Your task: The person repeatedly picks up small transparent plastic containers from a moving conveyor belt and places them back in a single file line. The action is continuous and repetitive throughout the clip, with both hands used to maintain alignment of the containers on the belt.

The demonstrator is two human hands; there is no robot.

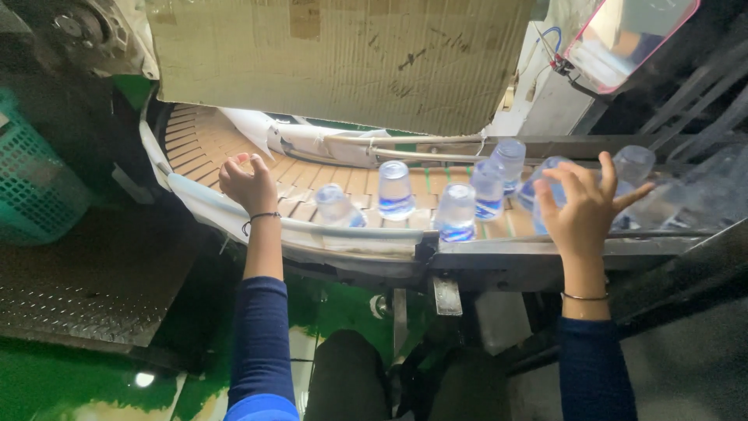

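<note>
Clear plastic bottles with blue labels, standing upside down on a tan slatted conveyor belt (204, 142) across the middle of the frame. Left hand (248, 184) at centre left, fingers curled loosely, empty, resting over the grey belt rail (343, 234), apart from the nearest bottle (336, 206). Right hand (580, 209) at centre right, fingers spread wide, just at a bottle (545, 178), not closed on it. More bottles between: one (395, 189), another (456, 212). Brown cardboard sheet (343, 54) across the top. Green mesh basket (35, 183) at the left edge. Pink-rimmed panel (627, 35) upper right.
</note>
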